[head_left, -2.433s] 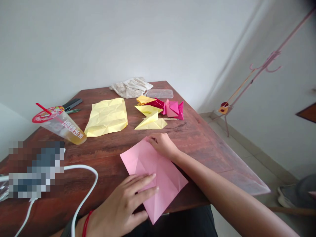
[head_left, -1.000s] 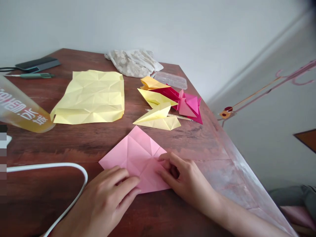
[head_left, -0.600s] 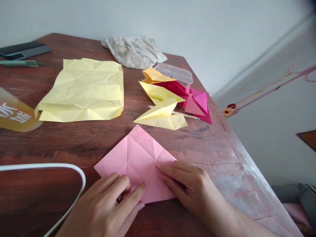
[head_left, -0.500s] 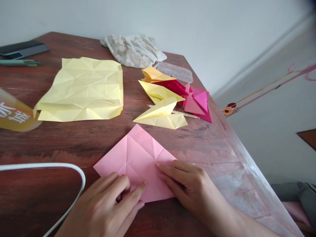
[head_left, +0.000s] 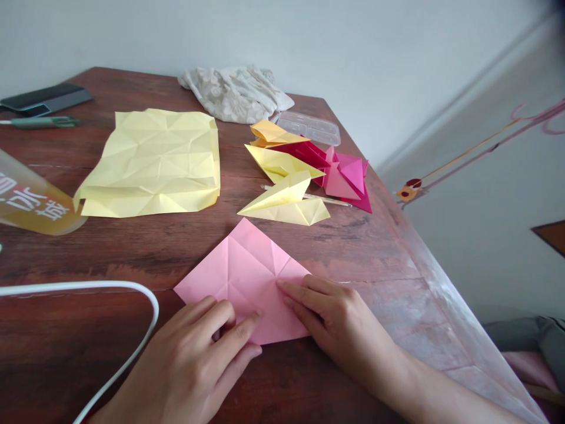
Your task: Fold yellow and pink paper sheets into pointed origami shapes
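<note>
The left hand (head_left: 198, 347) and right hand (head_left: 338, 312) are bare, with slender fingers; the right forearm (head_left: 424, 377) is bare too, slim and smooth.

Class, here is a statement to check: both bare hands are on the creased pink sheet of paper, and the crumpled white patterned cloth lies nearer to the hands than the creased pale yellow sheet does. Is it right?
Not quite: the crumpled white patterned cloth lies farther from the hands than the creased pale yellow sheet, as the head view shows. The rest stands.
</note>
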Tool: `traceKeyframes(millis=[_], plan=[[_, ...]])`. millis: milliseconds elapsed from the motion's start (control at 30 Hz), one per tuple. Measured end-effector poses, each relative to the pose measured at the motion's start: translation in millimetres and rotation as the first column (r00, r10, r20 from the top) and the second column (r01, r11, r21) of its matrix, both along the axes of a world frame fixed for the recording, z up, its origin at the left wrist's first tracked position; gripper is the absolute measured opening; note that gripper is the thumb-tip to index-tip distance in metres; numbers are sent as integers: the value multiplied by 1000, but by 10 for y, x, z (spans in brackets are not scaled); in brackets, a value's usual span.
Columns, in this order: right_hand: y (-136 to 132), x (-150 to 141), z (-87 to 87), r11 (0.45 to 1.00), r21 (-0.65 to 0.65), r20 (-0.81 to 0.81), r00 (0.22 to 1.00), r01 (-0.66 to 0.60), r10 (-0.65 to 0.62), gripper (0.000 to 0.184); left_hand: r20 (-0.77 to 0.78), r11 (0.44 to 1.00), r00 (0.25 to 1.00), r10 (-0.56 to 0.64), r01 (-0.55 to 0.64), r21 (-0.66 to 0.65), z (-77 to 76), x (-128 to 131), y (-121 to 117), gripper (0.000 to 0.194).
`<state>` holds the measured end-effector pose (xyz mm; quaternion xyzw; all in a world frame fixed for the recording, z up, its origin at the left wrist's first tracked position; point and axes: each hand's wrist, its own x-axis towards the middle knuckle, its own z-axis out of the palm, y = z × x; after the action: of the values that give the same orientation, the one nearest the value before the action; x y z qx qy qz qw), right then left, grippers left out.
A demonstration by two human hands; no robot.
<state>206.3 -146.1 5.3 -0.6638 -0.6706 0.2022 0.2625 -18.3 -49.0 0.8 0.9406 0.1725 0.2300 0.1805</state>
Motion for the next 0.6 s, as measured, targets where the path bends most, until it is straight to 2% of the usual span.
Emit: traceKeyframes(millis=[200,367,600], plan=[[8,-8,14,1000,2,9,1000,3,-3,26,-74,999,996,-40,37,-32,21,-23,-8,32],[5,-22,23,1000,-11,11,1000,13,-13,26,-126,997,991,-55,61,46,0,-71,-58,44],[12,-13,30,1000,-16,14,1000,14,-13,26,-157,991,988,-8,29,134,-58,-113,-171,33]])
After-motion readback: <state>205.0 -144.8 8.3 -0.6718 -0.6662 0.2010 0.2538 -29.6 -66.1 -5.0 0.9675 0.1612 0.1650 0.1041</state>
